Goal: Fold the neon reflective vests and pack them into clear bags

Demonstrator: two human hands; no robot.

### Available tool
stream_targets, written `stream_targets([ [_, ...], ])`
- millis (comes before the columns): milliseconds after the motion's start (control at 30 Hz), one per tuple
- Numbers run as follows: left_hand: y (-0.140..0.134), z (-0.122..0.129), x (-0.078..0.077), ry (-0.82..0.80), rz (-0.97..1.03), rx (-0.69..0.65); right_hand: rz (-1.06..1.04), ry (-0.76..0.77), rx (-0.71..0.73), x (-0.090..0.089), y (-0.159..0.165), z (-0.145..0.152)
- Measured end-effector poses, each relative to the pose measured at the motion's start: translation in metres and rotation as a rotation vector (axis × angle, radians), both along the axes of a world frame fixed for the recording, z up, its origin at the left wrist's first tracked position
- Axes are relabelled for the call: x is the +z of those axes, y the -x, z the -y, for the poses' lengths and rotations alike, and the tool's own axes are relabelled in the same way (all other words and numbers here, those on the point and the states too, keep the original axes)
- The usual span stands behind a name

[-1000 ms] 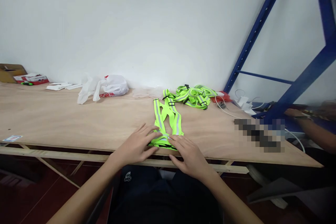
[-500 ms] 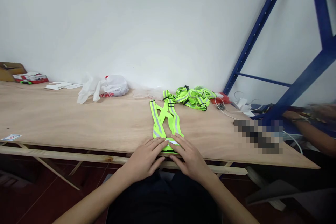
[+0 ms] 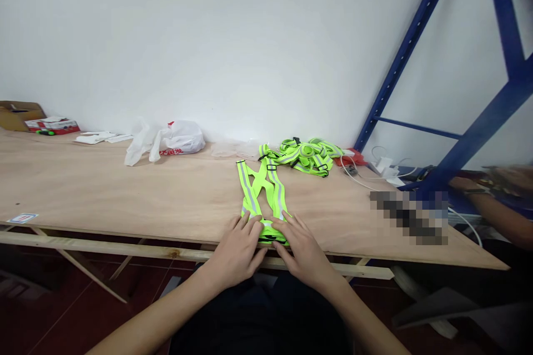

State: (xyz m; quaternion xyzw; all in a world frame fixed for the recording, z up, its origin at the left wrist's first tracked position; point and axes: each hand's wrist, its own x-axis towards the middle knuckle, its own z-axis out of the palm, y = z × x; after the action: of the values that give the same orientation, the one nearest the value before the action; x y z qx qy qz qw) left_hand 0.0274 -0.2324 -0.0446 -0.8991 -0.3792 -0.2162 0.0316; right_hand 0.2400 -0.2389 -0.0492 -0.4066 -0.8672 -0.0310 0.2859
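Note:
A neon-yellow reflective vest made of straps with grey stripes lies flat on the wooden table, its upper straps crossing in an X. Its near end is folded into a small stack at the table's front edge. My left hand grips the stack's left side, fingers curled over the top and thumb at the front. On the right side, my right hand holds it in the same way. Both hands partly cover the folded straps. Beyond, a tangled heap of similar reflective vests touches or nearly touches the vest's far end.
White plastic bags and thin clear bags lie near the wall. A carton stands far left. A white cable runs at right, beside a blue metal frame. Another person's arm shows behind it.
My hands have shifted slightly at the folded end, and the fingers are more curled around it. More of the stacked strap layers shows between them. The view has moved slightly.

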Motion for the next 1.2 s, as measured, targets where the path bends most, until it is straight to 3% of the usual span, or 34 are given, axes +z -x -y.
stream_targets([
  [500,-0.004,0.001,-0.007,-0.003,0.013,0.135,0.015,0.026,0.038,0.002,0.0,0.0],
  [767,0.005,-0.003,0.007,0.051,0.017,-0.009,0.063,0.008,0.094,0.006,0.001,0.005],
  [933,0.01,0.0,0.008,0.061,0.039,-0.094,0.104,-0.066,0.129,0.004,-0.002,0.006],
  [1067,0.013,-0.001,0.005,0.051,0.067,-0.08,0.089,-0.138,0.151,0.001,-0.005,0.003],
  [1200,0.017,-0.008,0.004,0.137,0.057,-0.077,0.015,-0.123,0.166,0.001,-0.007,-0.002],
])
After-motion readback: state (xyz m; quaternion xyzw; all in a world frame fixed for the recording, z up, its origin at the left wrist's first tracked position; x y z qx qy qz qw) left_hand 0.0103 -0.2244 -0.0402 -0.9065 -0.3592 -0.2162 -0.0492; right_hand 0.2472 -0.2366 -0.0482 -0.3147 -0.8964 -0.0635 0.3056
